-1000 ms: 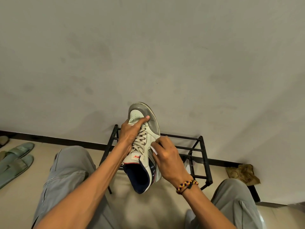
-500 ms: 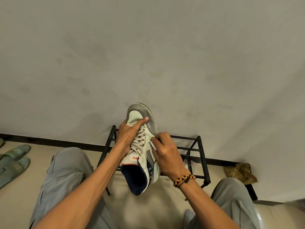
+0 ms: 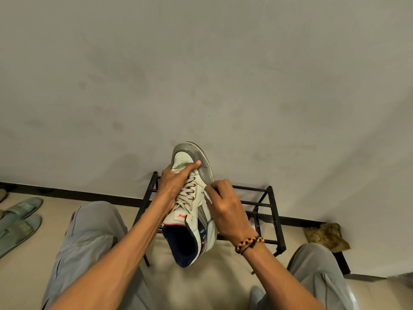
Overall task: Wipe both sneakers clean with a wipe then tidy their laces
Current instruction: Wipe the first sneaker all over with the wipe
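Observation:
A white and grey sneaker (image 3: 196, 189) with a navy lining is held up in the air, toe pointing away from me. My left hand (image 3: 173, 186) grips it from the left, thumb laid across the toe box above the beige laces (image 3: 185, 196). My right hand (image 3: 225, 209) pinches a small white wipe (image 3: 208, 197) against the sneaker's right side near the grey toe cap. Most of the wipe is hidden under the fingers. No second sneaker is in view.
A black metal shoe rack (image 3: 261, 211) stands against the wall right behind the sneaker. Green slippers (image 3: 20, 218) lie on the floor at far left. A crumpled brown cloth (image 3: 326, 236) sits by the wall at right. My knees in grey trousers frame the lower view.
My right hand has slid forward along the sneaker's right side, from mid-shoe toward the toe cap, with the wipe. The left hand keeps the same hold.

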